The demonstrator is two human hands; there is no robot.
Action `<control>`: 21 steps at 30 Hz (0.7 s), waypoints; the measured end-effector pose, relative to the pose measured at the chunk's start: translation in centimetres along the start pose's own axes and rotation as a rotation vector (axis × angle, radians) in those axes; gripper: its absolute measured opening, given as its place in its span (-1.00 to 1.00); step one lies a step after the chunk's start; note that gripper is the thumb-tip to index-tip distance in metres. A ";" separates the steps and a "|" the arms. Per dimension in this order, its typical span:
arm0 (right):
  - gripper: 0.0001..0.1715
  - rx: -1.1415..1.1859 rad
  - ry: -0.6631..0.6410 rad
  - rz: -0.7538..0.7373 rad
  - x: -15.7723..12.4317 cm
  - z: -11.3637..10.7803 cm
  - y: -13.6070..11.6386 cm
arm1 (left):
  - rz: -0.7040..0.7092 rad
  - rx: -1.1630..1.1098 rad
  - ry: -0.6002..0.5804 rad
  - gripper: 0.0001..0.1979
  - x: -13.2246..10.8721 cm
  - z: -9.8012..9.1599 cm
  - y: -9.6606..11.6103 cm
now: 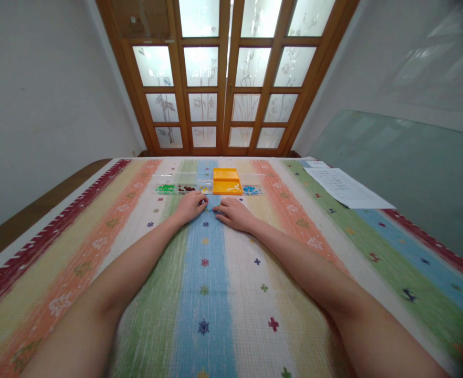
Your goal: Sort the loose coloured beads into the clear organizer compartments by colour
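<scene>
My left hand [191,206] rests low over the striped cloth, its fingers curled in a pinch around something too small to make out. Just to its right, my right hand [233,212] has its thumb and fingers drawn together near a tiny blue bit; what they grip is unclear. A small gap separates the two hands. Beyond them stands an open orange box [227,175] with white pieces in its near half. Left of the box lie clear trays with green pieces [165,189], dark red pieces [186,189] and yellow pieces [204,189]. Blue pieces [251,190] lie to its right.
A patterned, striped tablecloth [204,283] covers the table. White printed sheets [347,187] lie at the right. Behind the table are wooden doors with glass panes [202,67]. A pale glass-like panel [404,173] stands at the right.
</scene>
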State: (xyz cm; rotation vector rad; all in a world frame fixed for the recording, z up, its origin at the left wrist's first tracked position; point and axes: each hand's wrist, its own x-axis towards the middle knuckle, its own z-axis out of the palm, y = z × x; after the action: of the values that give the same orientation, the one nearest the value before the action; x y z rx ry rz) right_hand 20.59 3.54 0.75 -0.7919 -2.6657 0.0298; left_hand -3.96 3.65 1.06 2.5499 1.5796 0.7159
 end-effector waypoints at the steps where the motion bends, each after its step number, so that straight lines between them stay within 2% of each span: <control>1: -0.65 -0.001 0.001 0.002 0.0 0.0 0.0 | -0.013 -0.007 0.020 -0.81 0.0 0.0 -0.2; 5: -0.66 -0.002 0.003 0.007 -0.1 0.1 0.2 | -0.110 -0.023 0.108 -0.79 0.1 -0.4 -2.1; 14: -0.68 0.022 0.015 0.004 -0.3 0.3 0.5 | -0.507 0.008 0.293 -0.73 -0.9 -2.2 -8.8; 17: -0.68 0.028 0.011 0.006 -0.3 0.3 0.5 | -0.624 -0.008 0.337 -0.71 -1.2 -2.5 -10.1; 21: -0.67 0.012 0.004 0.007 -0.3 0.2 0.4 | -0.692 -0.027 0.383 -0.69 -1.5 -2.5 -10.9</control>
State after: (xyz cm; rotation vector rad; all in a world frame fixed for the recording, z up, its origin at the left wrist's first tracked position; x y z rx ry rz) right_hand 20.94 3.78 0.39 -0.7971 -2.6560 0.0463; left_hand -14.63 7.08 -0.39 1.6944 2.3367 1.1327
